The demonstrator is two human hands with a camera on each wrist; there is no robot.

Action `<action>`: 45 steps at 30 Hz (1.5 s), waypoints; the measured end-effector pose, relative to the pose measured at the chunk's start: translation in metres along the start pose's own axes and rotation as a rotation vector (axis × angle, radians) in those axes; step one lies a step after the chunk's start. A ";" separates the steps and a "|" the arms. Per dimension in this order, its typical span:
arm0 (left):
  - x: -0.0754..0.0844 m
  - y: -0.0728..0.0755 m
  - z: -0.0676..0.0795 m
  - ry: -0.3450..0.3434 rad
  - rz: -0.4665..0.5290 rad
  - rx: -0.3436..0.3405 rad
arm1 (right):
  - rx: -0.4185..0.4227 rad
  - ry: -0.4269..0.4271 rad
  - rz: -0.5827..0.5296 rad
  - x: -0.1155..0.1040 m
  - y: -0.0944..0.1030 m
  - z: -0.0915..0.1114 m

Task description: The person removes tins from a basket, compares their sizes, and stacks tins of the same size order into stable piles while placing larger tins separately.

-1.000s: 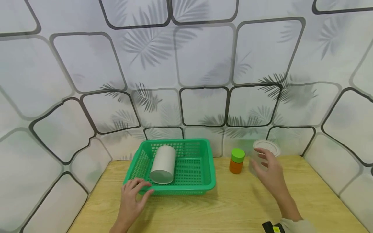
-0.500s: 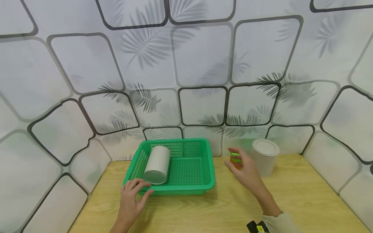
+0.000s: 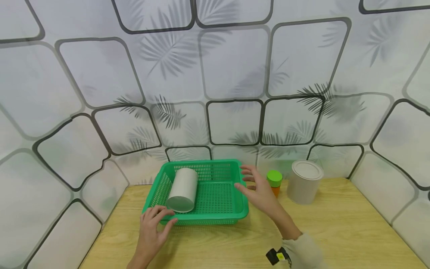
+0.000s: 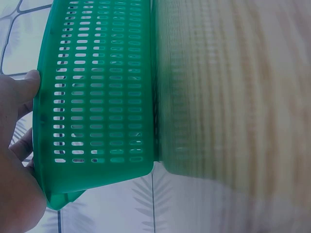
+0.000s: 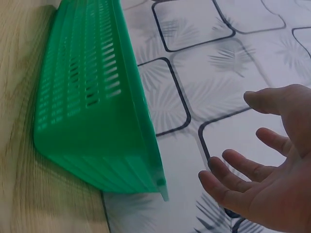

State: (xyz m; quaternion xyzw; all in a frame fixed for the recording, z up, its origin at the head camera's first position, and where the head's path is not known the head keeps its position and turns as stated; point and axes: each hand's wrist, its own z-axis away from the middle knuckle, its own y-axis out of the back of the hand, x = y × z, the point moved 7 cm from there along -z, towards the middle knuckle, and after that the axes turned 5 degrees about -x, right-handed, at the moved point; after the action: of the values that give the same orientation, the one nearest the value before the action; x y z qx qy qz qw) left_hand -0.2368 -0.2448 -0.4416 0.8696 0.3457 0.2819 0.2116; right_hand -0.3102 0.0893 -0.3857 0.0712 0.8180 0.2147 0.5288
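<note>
A green plastic basket (image 3: 215,216) with slotted walls sits at the back of the table. Inside, on its left half, a white cylindrical can (image 3: 183,188) lies on its side. At the front-left corner my left hand (image 3: 151,228) holds the basket's rim, its fingers over the top edge and the thumb at the front; in the left wrist view the fingertips are right at the rim. My right hand (image 3: 256,186) is beside the basket's right rim, palm toward it, fingers spread and holding nothing. The right wrist view shows that hand (image 5: 262,170) apart from the basket wall (image 5: 97,160).
Right of the basket stands a small orange jar with a green lid (image 3: 274,179), partly behind my right hand. Further right is an upright white lidded can (image 3: 304,185). Patterned wall covering (image 3: 235,123) encloses the wooden table (image 3: 215,246) behind and at both sides.
My right hand has moved left from the upright can, past the jar, to the basket's right rim. The lying can has rolled slightly left inside the basket. My left hand has stayed put.
</note>
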 end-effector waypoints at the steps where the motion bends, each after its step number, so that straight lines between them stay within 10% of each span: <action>1: 0.000 0.000 0.000 0.000 0.000 0.001 | -0.012 -0.001 0.007 0.000 -0.004 -0.002; 25: 0.002 -0.001 0.001 0.000 -0.003 -0.007 | -0.203 -0.035 0.142 -0.015 -0.075 -0.061; 45: 0.000 -0.001 0.000 -0.002 -0.006 -0.006 | -0.259 -0.367 0.058 0.026 -0.133 -0.104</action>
State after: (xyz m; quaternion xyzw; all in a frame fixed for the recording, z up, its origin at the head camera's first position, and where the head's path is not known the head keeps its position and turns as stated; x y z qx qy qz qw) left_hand -0.2373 -0.2441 -0.4420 0.8683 0.3471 0.2814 0.2154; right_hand -0.4000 -0.0504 -0.4277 0.0640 0.6711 0.3166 0.6673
